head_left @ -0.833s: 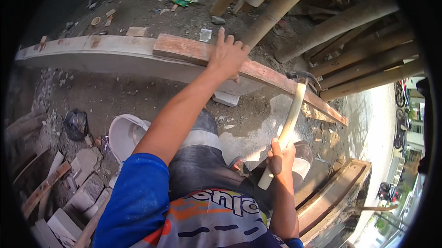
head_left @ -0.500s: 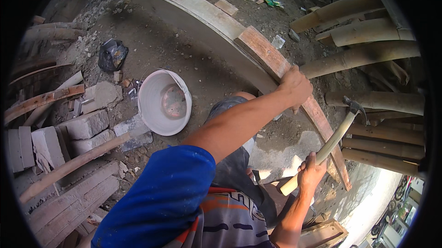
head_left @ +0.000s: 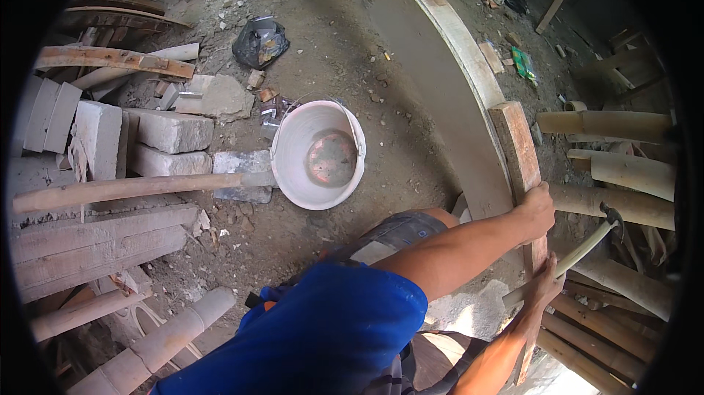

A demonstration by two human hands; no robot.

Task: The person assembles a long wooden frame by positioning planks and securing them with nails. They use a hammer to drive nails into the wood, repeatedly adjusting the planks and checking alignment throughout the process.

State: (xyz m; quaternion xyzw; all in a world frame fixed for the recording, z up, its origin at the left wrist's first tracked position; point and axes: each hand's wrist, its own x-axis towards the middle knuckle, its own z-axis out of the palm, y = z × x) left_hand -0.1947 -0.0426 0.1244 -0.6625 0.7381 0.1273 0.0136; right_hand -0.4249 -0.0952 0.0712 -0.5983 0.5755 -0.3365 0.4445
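Note:
My left hand (head_left: 534, 211), at the end of a blue sleeve, is wrapped around a reddish wooden plank (head_left: 516, 138). The plank's far end lies against the pale top edge of a long low wall (head_left: 433, 65). Just nearer to me, my right hand (head_left: 541, 286) is closed round the pale wooden handle of a claw hammer (head_left: 589, 242). The hammer's dark head points away to the right, over the bamboo poles. Part of the plank is hidden behind my hands and right forearm.
A white bucket (head_left: 286, 167) stands left of the wall, beside a long wooden handle (head_left: 125, 191). Concrete blocks (head_left: 176, 131) and timber (head_left: 103, 244) are piled at left. A black plastic bag (head_left: 260, 43) lies on the dirt. Bamboo poles (head_left: 616, 204) crowd the right side.
My view has swung to the right, so the bucket and wall sit differently in it. The hammer and my right hand have come closer to my left hand, which still grips the plank.

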